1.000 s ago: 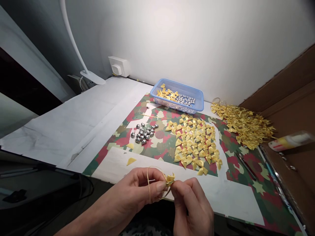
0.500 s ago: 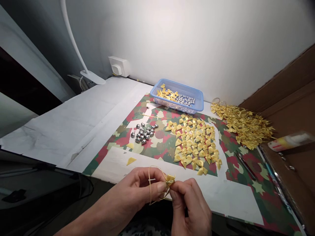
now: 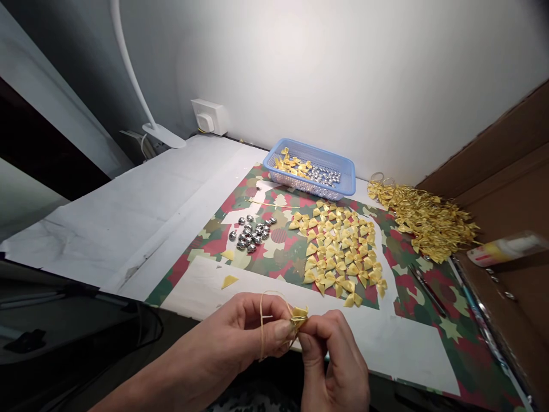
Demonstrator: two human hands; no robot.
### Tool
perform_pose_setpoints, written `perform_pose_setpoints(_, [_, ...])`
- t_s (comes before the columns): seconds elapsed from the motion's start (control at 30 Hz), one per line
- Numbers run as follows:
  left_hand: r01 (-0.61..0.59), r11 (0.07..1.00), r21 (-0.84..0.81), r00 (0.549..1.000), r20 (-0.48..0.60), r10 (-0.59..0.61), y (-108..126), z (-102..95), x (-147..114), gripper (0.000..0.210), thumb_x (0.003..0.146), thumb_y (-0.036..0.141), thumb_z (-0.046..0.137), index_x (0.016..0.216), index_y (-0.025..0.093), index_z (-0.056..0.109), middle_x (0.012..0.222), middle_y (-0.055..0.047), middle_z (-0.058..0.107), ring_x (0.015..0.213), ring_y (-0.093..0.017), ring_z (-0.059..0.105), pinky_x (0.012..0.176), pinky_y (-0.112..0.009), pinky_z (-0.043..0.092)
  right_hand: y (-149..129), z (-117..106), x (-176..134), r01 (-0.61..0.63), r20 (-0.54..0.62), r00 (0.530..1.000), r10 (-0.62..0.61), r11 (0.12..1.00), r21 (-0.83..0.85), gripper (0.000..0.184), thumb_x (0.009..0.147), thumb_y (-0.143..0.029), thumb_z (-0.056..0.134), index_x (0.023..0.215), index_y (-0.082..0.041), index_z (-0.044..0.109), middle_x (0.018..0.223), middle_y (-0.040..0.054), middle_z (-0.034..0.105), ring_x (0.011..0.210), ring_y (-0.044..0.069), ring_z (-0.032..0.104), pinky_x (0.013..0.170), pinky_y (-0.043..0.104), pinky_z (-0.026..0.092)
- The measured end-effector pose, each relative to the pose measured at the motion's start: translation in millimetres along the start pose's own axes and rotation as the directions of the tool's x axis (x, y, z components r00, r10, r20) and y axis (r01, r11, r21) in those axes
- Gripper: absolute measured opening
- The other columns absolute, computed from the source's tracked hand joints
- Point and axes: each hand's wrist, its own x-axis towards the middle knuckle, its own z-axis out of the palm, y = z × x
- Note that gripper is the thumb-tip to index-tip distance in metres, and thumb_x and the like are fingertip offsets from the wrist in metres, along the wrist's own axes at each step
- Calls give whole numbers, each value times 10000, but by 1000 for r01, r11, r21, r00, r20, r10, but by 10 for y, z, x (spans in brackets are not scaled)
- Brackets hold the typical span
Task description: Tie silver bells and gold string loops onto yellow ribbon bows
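Observation:
Between thumb and forefinger, my left hand (image 3: pixel 253 329) pinches a small yellow ribbon bow (image 3: pixel 299 313). A thin gold cord (image 3: pixel 262 320) loops from the bow over my left fingers. My right hand (image 3: pixel 332 355) is closed at the bow's right side, its thumb and forefinger pressed together there; the cord seems to run into that pinch, though the fingertips hide most of it. Beyond my hands, rows of yellow bows (image 3: pixel 341 252) lie on the camouflage-patterned mat (image 3: pixel 274 263). Left of them sits a cluster of silver jingle bells (image 3: pixel 253 234).
A blue basket (image 3: pixel 309 146) with bows and bells stands by the wall. At right are a heap of corded gold bows (image 3: pixel 433 220), tweezers (image 3: pixel 429 292) and a bottle (image 3: pixel 506 249). A yellow ribbon scrap (image 3: pixel 229 281) lies on white paper. A lamp (image 3: pixel 165 136) stands back left.
Both hands stay together at the bow. The bow has tilted slightly and its upper part shows more above my fingertips. The objects on the table have not moved.

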Motion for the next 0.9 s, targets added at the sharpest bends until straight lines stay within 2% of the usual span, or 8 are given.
perform_pose_setpoints(0.17, [56, 983, -174, 996, 80, -43, 19, 19, -3, 233, 867, 327, 844, 800, 136, 730, 736, -6, 568, 697, -101, 440, 668, -178, 384, -9, -8, -2, 17, -20, 1000, -16, 999, 40, 212, 1044, -116, 498, 893, -246, 570, 805, -35, 466, 703, 122, 449, 639, 222, 377])
perform_pose_setpoints(0.33, [115, 964, -238, 987, 134, -84, 15, 13, 11, 171, 895, 257, 815, 778, 148, 757, 708, -12, 598, 648, -87, 471, 637, -160, 417, 11, 1, -8, 17, -32, 999, -14, 995, 95, 220, 1051, -128, 483, 879, -239, 565, 797, -34, 462, 700, 122, 440, 631, 228, 366])
perform_pose_setpoints(0.47, [99, 963, -250, 993, 91, -79, 16, 15, 6, 124, 837, 233, 863, 789, 150, 784, 759, -18, 610, 687, -86, 505, 667, -155, 442, -2, 7, 3, -5, -31, 999, 8, 994, 109, 214, 1049, -128, 484, 883, -239, 564, 796, -35, 463, 715, 122, 445, 642, 231, 362])
perform_pose_setpoints(0.63, [52, 985, -166, 998, 44, -46, 30, 33, 14, 149, 784, 255, 884, 792, 144, 786, 824, -27, 596, 743, -109, 500, 718, -187, 437, -8, 7, -4, 28, -36, 999, -28, 999, 21, 204, 1047, -144, 503, 887, -243, 583, 769, -42, 479, 682, 117, 451, 634, 233, 359])
perform_pose_setpoints(0.77, [-4, 996, -87, 1000, 17, 5, -34, 44, 45, 203, 767, 322, 886, 799, 156, 774, 776, -12, 573, 719, -119, 451, 678, -209, 377, 21, 36, -60, -59, -64, 996, 60, 998, 23, 192, 1047, -214, 539, 859, -240, 562, 766, -48, 489, 661, 104, 470, 621, 211, 380])
perform_pose_setpoints(0.83, [-22, 1000, -23, 1000, 6, 22, -68, 43, 48, 256, 774, 381, 878, 814, 160, 753, 770, -11, 574, 731, -133, 447, 675, -230, 349, 45, 44, -79, -120, -106, 987, 121, 993, 21, 134, 1045, -270, 568, 913, -248, 563, 775, -54, 512, 665, 95, 511, 631, 190, 418])
perform_pose_setpoints(0.9, [-33, 998, 51, 999, 5, 32, -69, 45, 34, 300, 808, 433, 850, 825, 163, 719, 799, -17, 589, 773, -153, 457, 701, -252, 341, 65, 31, -66, -114, -114, 987, 117, 993, 34, 27, 1041, -286, 592, 1056, -265, 586, 802, -52, 555, 697, 98, 565, 698, 187, 475])
